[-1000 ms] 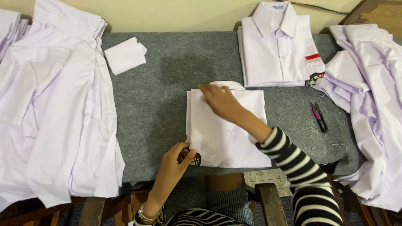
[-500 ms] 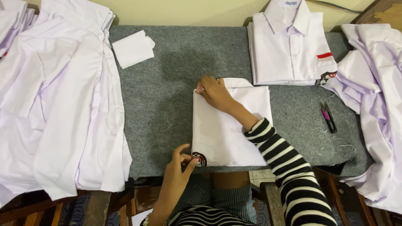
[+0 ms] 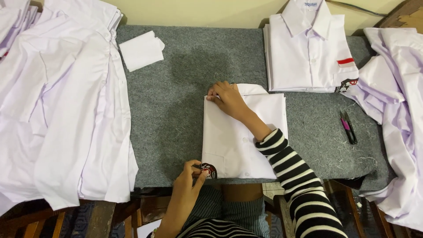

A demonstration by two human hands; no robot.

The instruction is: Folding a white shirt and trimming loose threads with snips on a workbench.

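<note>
A grey felt table fills the middle of the view. On its left side lies a big heap of unfolded white shirts, which hangs over the edge; how many shirts are in it cannot be counted. On the right edge lies a second heap of loose white shirts, also not countable.

At the far right of the table sits a stack of folded shirts with the collar on top. Its front has one small red rectangle label and, below it at the corner, one dark round badge.

In the middle, near the front edge, lies one folded white shirt, face down. The right hand presses on its upper left corner, fingers bent and flat on the cloth, not closed around anything. The left hand is at the lower left corner; its fingertips pinch a small dark badge with red and white, which sticks out from the shirt edge.

At the far left part of the table lies one small folded white piece of cloth, apart from the rest. To the right of the folded shirt lies one small pair of black snips with a pink part, alone on the felt among loose threads.
</note>
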